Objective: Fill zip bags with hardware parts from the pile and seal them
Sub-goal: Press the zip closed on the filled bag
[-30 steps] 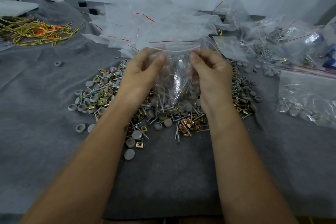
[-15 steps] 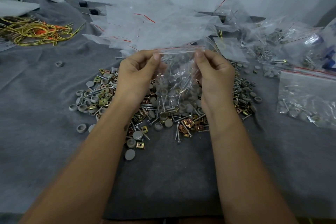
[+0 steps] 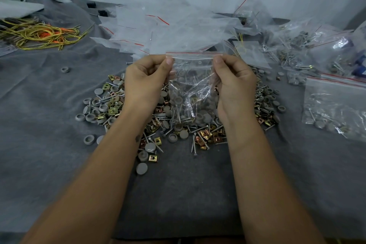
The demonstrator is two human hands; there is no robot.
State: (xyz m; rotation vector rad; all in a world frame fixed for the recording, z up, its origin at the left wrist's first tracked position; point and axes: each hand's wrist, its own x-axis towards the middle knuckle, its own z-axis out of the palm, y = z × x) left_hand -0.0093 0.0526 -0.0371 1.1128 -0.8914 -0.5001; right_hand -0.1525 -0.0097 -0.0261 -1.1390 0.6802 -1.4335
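Both hands hold a small clear plastic zip bag with a red line along its seal strip [image 3: 193, 77] upright above the pile of loose hardware: grey round plastic caps, silver screws and brass-coloured square clip nuts [image 3: 178, 117]. The left hand [image 3: 145, 83] pinches the bag's top left corner between thumb and curled fingers, and the right hand [image 3: 234, 85] pinches the top right corner the same way, so the seal strip stretches flat and level between the two thumbs. The strip looks pressed together along its length, though whether it is fully sealed cannot be told. Inside the bag, grey caps, screws and at least one brass clip have settled in the lower half, and the crumpled bottom of the bag hangs just above or touching the pile; which of the two is not clear.

The pile spreads across a grey cloth-covered counter [image 3: 59, 154], with a few grey caps lying apart at its near edge and one lone grey cap [image 3: 65, 69] well to the left. Beyond the hands lies a heap of empty clear zip bags with red lines [image 3: 168, 31]. To the right sits a filled clear zip bag lying flat [image 3: 334, 109], and behind it a cluster of more filled clear bags [image 3: 309, 49]. At the far left is a tangle of yellow and orange wires [image 3: 39, 34].
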